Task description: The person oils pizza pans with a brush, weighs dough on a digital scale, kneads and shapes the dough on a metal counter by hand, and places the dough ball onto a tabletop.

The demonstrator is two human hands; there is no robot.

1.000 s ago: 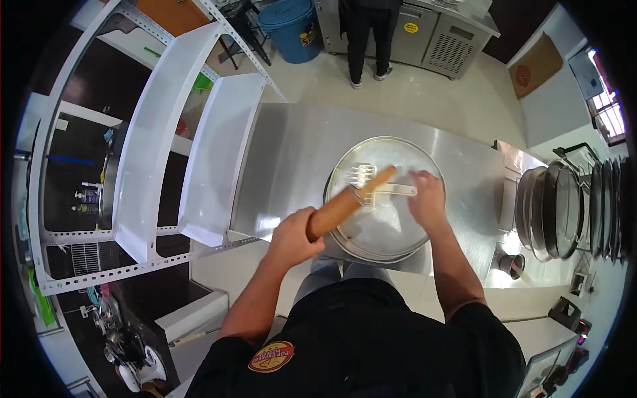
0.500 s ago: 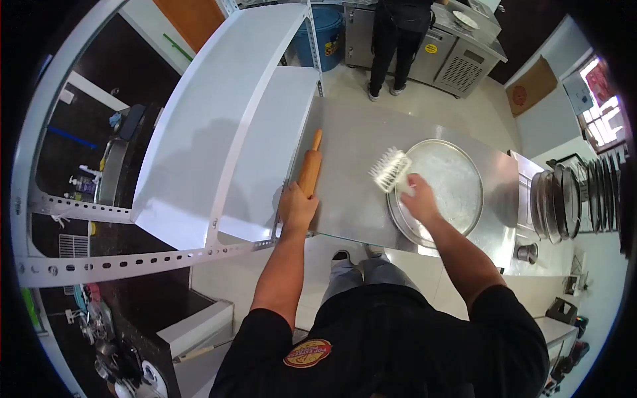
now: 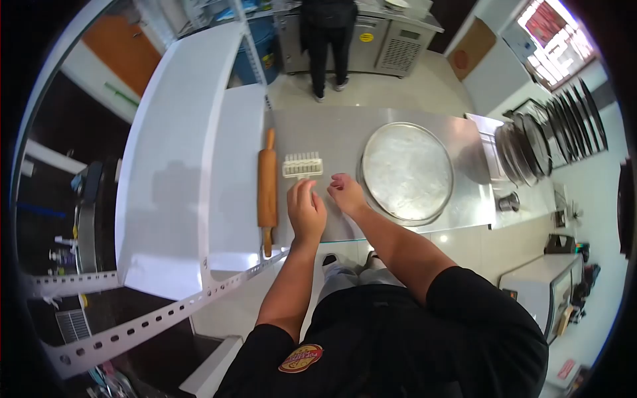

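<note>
A wooden rolling pin (image 3: pixel 267 189) lies lengthwise along the left end of the steel table (image 3: pixel 332 136). To its right is a white spiked roller (image 3: pixel 303 166), whose handle is not clearly visible. Just below the roller is my left hand (image 3: pixel 307 212), its fingers stretched upward and holding nothing visible. My right hand (image 3: pixel 347 194) hovers between the roller and the round metal pans, fingers loosely bent and apart, with nothing seen in them. The stacked round pans (image 3: pixel 408 171) sit on the right half of the table, their top surface whitish.
White shelves (image 3: pixel 169 166) on a perforated metal frame adjoin the table's left end. Round pans (image 3: pixel 514 152) stand in a rack at the right, near a metal cup (image 3: pixel 509 201). Beyond the table, a person (image 3: pixel 327 40) stands at a steel counter, near a blue bin (image 3: pixel 255 53).
My left hand has let go of the rolling pin and moved right. The spiked roller, earlier in my right hand, now rests on the table. The view has shifted.
</note>
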